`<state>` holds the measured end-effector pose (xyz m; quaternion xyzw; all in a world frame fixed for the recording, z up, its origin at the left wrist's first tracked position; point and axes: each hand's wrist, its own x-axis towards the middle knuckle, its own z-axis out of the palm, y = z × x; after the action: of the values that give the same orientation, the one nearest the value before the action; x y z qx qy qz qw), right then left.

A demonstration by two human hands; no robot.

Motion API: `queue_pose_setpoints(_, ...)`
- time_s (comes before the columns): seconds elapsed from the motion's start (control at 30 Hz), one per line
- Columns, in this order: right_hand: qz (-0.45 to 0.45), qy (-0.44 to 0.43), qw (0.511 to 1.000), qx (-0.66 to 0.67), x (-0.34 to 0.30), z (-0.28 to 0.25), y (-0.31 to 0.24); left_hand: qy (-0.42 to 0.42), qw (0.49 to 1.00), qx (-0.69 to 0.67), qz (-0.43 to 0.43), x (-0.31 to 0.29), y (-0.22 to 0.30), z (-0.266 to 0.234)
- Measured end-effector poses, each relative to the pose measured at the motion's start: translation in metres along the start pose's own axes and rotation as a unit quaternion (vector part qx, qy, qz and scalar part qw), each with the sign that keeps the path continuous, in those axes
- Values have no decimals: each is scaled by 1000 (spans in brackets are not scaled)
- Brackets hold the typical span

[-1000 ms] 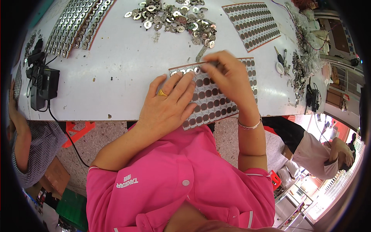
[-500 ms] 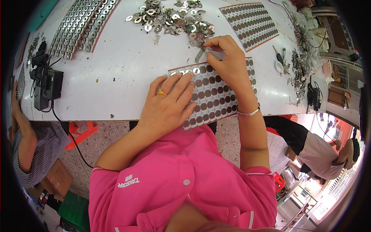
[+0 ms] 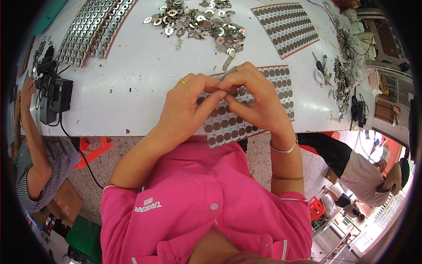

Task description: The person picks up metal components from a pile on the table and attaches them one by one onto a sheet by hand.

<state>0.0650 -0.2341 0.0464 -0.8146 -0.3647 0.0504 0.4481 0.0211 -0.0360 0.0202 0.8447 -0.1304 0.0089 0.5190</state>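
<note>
My left hand [image 3: 187,103] and my right hand [image 3: 252,94] meet above a circuit board panel [image 3: 239,130], thumbs and fingertips pinched together. What they hold is too small and too hidden to name. Beside the right index finger a bit of greyish material shows. Rows of dark round spots cover the panel, which lies slanted at the table's near edge; both hands hide its upper left part. Just beyond my fingers, a loose pile of round silver metal pieces [image 3: 204,24] tapers toward me.
Another dark-spotted panel [image 3: 285,28] lies at the far right, and panels bearing silver discs [image 3: 83,33] at the far left. A black power adapter [image 3: 59,97] with a cable sits at left. Small metal parts and plastic bags [image 3: 347,66] line the right edge. Other people are at both sides.
My right hand has drawn back from the pile's near tip toward my left hand. My left hand has lifted off the panel's upper left corner, and its fingers have closed into a pinch.
</note>
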Motion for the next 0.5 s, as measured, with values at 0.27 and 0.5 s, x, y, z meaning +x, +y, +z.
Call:
queue_pose_setpoints(0.27,184,85,916,345,-11,-5,11,3,899,-417,-132,1,-1,17)
queue_pose_setpoints(0.5,307,9,936,171,-11,-23,32,10,967,165,194,-8,-10,16)
